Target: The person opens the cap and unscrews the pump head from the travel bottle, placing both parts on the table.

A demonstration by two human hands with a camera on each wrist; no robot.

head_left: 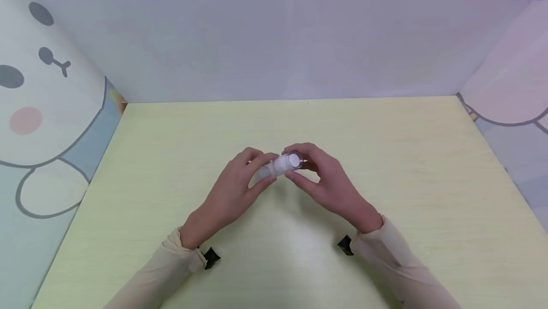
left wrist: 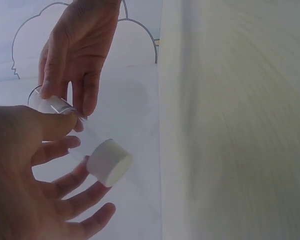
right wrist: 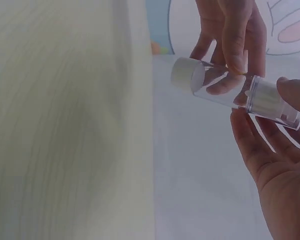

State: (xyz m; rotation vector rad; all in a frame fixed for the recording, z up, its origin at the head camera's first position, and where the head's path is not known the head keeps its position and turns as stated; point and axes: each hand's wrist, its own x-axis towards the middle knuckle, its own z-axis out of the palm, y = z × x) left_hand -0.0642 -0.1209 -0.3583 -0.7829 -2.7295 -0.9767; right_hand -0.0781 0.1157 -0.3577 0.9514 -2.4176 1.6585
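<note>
A small clear plastic bottle (head_left: 280,164) is held tilted above the table between both hands. One end has a thick white base (right wrist: 186,74); the other has a transparent cap (right wrist: 289,119) over a white inner part. My left hand (head_left: 233,183) pinches the bottle's clear body between thumb and fingers, as the right wrist view shows. At the capped end, my right hand (head_left: 328,179) grips the transparent cap with its thumb and fingers. No gap shows between cap and body. In the left wrist view the left thumb hides part of the bottle.
Below the hands lies a pale yellow wood-grain table (head_left: 274,261). A plain whitish wall (head_left: 274,33) rises behind its far edge. Panels with cartoon drawings (head_left: 47,109) stand along the left and right sides. Small black pieces (head_left: 211,257) stick out at both sleeve cuffs.
</note>
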